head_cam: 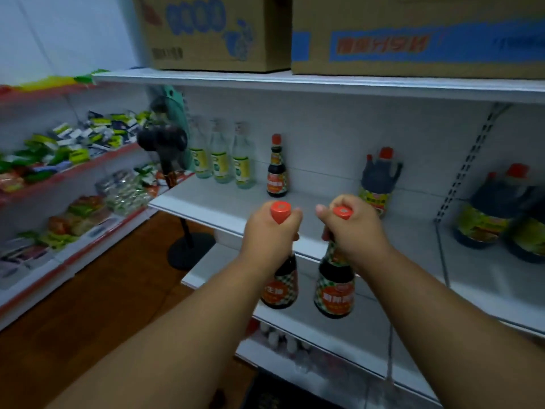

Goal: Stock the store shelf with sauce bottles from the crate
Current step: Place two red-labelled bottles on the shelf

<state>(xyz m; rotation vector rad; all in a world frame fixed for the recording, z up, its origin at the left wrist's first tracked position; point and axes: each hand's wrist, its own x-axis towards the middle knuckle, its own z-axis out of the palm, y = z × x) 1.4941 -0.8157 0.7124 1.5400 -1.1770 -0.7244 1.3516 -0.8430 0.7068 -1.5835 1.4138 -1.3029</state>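
Observation:
My left hand (267, 236) grips the neck of a dark sauce bottle (280, 286) with an orange cap and a checked label. My right hand (352, 231) grips the neck of a second, matching sauce bottle (334, 290). Both bottles hang upright in the air just in front of the white middle shelf (224, 208). One more sauce bottle of the same kind (277, 168) stands at the back of that shelf. The crate is not in view.
Three clear bottles (221, 156) stand left of the shelved sauce bottle. Large dark jugs (379, 180) (498, 211) sit to the right. Cardboard boxes (413, 33) rest on the top shelf. A black stand fan (168, 143) is at the shelf's left end, with snack racks (59, 154) beyond.

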